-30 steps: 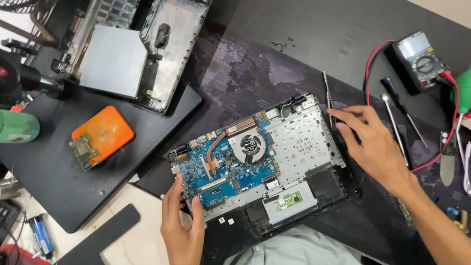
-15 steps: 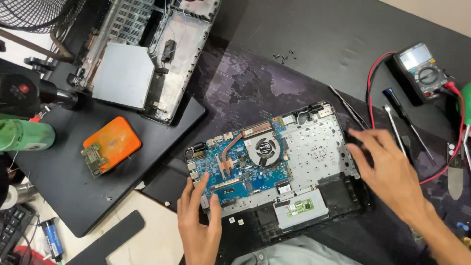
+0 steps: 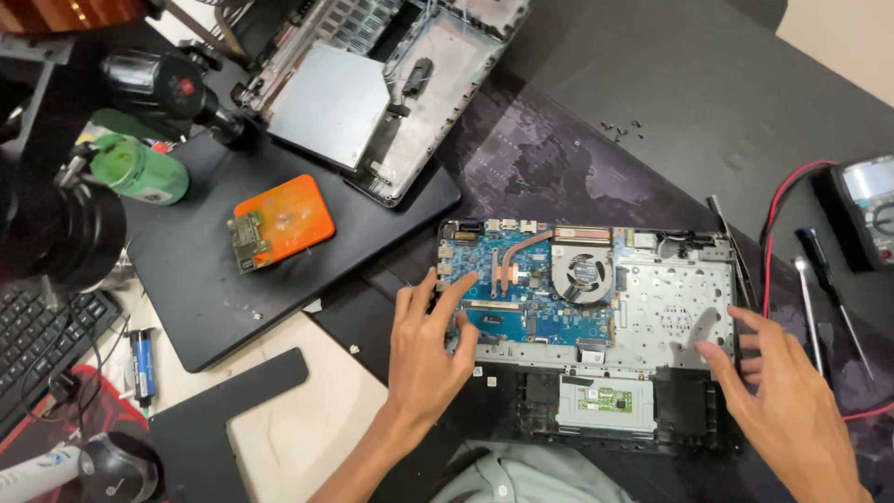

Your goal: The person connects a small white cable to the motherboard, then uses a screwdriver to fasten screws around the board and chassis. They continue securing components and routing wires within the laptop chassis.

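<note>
The opened laptop base (image 3: 596, 326) lies on the dark mat (image 3: 577, 158), its blue motherboard (image 3: 521, 289), copper heat pipe and round fan (image 3: 582, 270) exposed. The left hand (image 3: 428, 349) rests spread fingers on the board; the right hand (image 3: 778, 391), fingers open, touches the base's right edge.

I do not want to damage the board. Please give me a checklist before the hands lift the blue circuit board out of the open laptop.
1. Left hand fingertips rest on blue circuit board: ok.
2. Right hand steadies the open black laptop base at its right edge: ok.
3. All board screws removed: cannot tell.
4. Round grey cooling fan and copper heat pipe detached: not ok.
5. Thin metal screwdriver within reach on black mat: ok.
</note>
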